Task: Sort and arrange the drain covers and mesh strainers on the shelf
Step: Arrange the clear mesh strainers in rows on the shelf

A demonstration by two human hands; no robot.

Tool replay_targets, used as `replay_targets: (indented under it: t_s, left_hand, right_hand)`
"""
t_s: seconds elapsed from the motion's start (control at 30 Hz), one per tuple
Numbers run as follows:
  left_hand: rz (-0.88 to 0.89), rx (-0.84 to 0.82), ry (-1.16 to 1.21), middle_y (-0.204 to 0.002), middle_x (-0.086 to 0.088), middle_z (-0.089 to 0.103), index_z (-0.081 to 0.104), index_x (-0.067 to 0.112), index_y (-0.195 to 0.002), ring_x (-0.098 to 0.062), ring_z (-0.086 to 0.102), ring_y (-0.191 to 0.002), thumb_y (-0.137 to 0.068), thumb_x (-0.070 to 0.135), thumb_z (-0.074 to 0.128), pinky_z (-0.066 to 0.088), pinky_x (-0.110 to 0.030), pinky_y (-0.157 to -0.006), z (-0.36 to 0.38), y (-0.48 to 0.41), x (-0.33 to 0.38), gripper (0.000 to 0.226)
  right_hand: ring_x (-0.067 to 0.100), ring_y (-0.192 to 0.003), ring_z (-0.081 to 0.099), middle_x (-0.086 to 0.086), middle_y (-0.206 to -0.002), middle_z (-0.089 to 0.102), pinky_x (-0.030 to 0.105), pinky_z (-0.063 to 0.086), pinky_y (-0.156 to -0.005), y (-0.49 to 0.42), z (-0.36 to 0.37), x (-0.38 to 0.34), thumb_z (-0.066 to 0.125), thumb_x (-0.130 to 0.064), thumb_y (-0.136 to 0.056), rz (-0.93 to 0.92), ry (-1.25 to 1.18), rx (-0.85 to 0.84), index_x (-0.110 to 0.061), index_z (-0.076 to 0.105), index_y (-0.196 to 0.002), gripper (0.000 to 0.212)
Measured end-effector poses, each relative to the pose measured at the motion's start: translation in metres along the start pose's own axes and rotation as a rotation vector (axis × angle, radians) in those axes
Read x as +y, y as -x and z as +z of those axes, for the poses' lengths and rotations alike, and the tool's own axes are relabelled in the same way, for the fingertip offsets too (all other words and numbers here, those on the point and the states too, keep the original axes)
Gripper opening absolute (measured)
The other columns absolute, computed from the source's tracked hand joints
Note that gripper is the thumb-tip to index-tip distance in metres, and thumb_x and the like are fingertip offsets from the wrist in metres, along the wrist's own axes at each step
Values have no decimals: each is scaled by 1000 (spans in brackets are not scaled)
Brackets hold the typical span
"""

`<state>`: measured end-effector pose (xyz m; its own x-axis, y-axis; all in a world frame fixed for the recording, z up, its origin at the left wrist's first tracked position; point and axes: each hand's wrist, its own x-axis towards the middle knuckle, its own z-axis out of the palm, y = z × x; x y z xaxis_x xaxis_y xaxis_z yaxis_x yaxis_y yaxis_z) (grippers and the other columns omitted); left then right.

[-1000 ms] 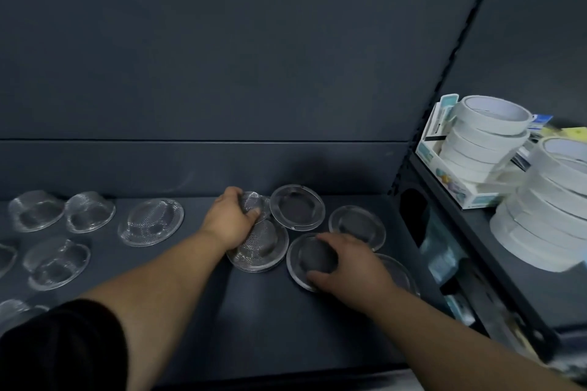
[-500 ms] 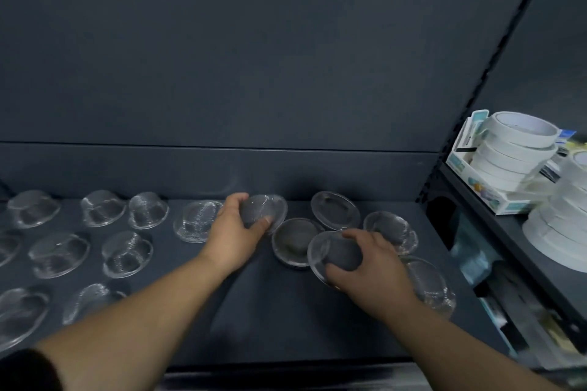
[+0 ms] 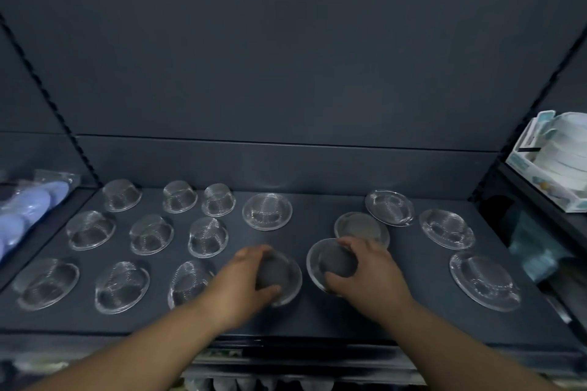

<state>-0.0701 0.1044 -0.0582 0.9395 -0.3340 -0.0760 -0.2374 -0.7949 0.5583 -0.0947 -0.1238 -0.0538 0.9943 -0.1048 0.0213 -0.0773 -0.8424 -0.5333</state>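
Several metal mesh strainers lie upside down on the dark shelf (image 3: 317, 324). My left hand (image 3: 244, 279) grips one wide-rimmed strainer (image 3: 286, 273) near the shelf's middle front. My right hand (image 3: 365, 273) grips a second wide-rimmed strainer (image 3: 317, 260) just to its right, with its rim tilted up on the left. Behind it rests another flat strainer (image 3: 360, 227). Small deep strainers such as the one at the back (image 3: 218, 204) fill the left half in rows. Wide strainers (image 3: 446, 228) lie on the right.
A pack of light-blue items (image 3: 28, 213) lies on the neighbouring shelf at the left. Rolls of white tape in a box (image 3: 549, 162) stand on the right-hand shelf. A dark back panel (image 3: 286, 73) closes the rear. Below the front edge more goods show dimly.
The view pulled back and left, showing the whole shelf. My left hand carried its strainer from the back toward the front middle. My right hand kept hold of its strainer.
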Motion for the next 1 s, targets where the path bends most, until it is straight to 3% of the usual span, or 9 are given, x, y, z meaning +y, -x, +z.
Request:
replay_targets:
  t_s: [0.27, 0.57, 0.77, 1.0]
  left_hand:
    - [-11, -85, -85, -145, 2, 30, 30, 25, -145, -17, 37, -132, -78, 32, 64, 28, -18, -108, 5, 11, -16, 75]
    - [11, -57, -117, -139, 0, 40, 37, 19, -135, -17, 40, -128, -82, 37, 63, 28, -20, -105, 7, 14, -11, 61]
    - [-29, -126, -178, -138, 0, 39, 35, 24, -139, -20, 42, -128, -79, 37, 60, 32, -22, -104, 5, 12, -1, 66]
    - [-96, -151, -280, -126, -1, 45, 45, 22, -121, -24, 45, -119, -78, 43, 58, 39, -28, -98, 8, 6, 9, 50]
  right_hand:
    - [16, -122, 40, -6, -130, 45, 25, 38, -101, 13, 23, -4, 68, -48, -68, 17, 86, -130, -36, 44, -134, 71]
    - [15, -122, 38, -9, -129, 42, 24, 38, -101, 23, 26, -5, 67, -48, -68, -17, 102, -195, -38, 43, -135, 72]
    - [15, -120, 41, -8, -124, 42, 27, 42, -99, 26, 22, -5, 67, -50, -63, 11, 138, -228, -36, 43, -129, 71]
    - [19, -116, 43, -4, -120, 43, 29, 41, -98, 24, 15, -3, 69, -50, -64, 14, 183, -233, -26, 46, -123, 68]
